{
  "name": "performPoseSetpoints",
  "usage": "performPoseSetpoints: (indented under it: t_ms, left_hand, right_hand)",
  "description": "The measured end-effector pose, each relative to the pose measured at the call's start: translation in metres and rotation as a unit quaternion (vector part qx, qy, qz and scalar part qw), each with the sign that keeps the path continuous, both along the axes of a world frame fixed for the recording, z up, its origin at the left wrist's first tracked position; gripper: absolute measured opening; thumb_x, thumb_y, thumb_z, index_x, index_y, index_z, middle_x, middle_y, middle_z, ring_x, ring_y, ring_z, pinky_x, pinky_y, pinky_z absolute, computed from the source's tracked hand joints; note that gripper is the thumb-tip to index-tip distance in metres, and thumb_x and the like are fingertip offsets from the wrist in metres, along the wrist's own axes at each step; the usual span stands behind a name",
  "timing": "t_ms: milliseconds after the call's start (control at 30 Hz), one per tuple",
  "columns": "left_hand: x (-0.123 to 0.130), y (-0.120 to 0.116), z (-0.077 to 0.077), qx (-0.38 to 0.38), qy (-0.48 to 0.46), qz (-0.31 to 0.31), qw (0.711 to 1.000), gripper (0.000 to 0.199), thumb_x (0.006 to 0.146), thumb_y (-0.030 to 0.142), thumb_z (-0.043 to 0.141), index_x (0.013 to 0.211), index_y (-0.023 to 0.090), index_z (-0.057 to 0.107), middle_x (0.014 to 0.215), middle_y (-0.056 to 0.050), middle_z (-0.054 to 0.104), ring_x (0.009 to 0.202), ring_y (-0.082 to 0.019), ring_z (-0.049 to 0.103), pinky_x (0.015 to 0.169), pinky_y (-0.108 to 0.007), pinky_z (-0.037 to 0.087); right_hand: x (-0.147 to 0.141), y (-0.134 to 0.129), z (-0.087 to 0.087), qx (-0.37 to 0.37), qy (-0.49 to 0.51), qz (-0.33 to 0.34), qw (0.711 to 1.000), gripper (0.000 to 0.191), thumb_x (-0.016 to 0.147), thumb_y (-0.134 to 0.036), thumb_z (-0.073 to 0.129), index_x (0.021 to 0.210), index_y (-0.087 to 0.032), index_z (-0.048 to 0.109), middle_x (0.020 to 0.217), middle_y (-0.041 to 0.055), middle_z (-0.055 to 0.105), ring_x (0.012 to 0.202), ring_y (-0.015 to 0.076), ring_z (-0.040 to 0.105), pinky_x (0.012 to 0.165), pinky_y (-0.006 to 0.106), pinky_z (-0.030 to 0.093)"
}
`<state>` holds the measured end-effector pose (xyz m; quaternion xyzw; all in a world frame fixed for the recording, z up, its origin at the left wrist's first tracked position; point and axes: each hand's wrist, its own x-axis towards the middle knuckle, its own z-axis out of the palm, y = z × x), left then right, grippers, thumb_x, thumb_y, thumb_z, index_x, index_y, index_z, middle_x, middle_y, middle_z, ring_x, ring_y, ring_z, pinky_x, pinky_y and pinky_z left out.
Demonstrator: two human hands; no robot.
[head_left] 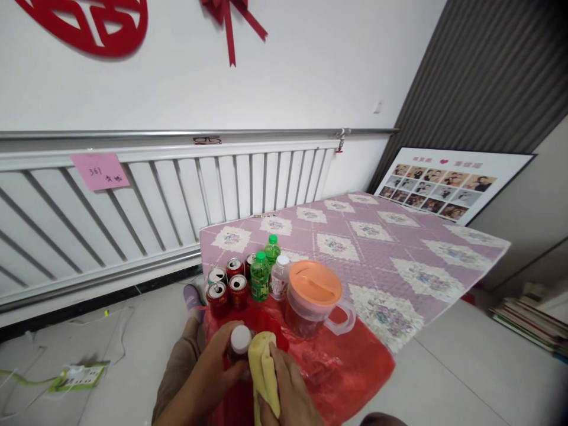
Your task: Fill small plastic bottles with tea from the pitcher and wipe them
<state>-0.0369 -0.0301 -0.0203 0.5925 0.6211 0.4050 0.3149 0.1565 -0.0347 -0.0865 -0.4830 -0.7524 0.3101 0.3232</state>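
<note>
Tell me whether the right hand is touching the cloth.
Touching. The head view shows the right hand gripping the cloth, its fingers overlapping the cloth's side with no gap between.

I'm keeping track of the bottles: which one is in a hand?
The white-capped bottle in the left hand. The other white-capped bottle stands beside the orange-lidded pitcher, and both green-capped bottles stand near the cans, unheld.

Yellow cloth [262, 370], white-capped bottle [240, 343]
</note>
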Motion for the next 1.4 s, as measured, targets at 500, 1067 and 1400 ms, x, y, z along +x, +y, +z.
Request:
performPoseSetpoints:
  t_ms: [500,1067,1400]
  left_hand:
    - [0.002,-0.004,-0.009,0.009,0.003,0.048,0.999,0.046,0.068,0.012,0.063,0.112,0.020,0.064,0.116,-0.007,0.070,0.108,-0.026,0.064,0.099,-0.040,0.051]
    - [-0.006,0.001,-0.010,0.019,0.059,0.015,0.998,0.038,0.072,0.018,0.068,0.110,0.019,0.067,0.118,-0.011,0.069,0.112,-0.029,0.063,0.102,-0.045,0.050]
    - [-0.011,0.010,0.019,-0.040,0.032,-0.044,0.998,0.057,0.057,0.000,0.063,0.109,0.024,0.067,0.113,-0.002,0.071,0.103,-0.023,0.062,0.095,-0.033,0.051]
  right_hand:
    - [-0.034,0.070,0.046,-0.034,0.066,0.046,0.996,0.070,0.075,-0.008,0.048,0.144,-0.019,0.050,0.139,0.0099,0.059,0.134,0.0239,0.051,0.114,0.040,0.040]
    - [0.000,0.009,0.003,0.008,-0.011,0.055,0.998,0.070,0.073,-0.012,0.059,0.137,-0.040,0.057,0.116,0.0032,0.064,0.098,0.0218,0.067,0.085,0.029,0.056]
    - [-0.024,0.079,0.040,-0.010,0.033,0.070,0.997,0.066,0.075,-0.006,0.049,0.140,-0.017,0.053,0.141,0.0121,0.058,0.134,0.0238,0.051,0.116,0.041,0.037]
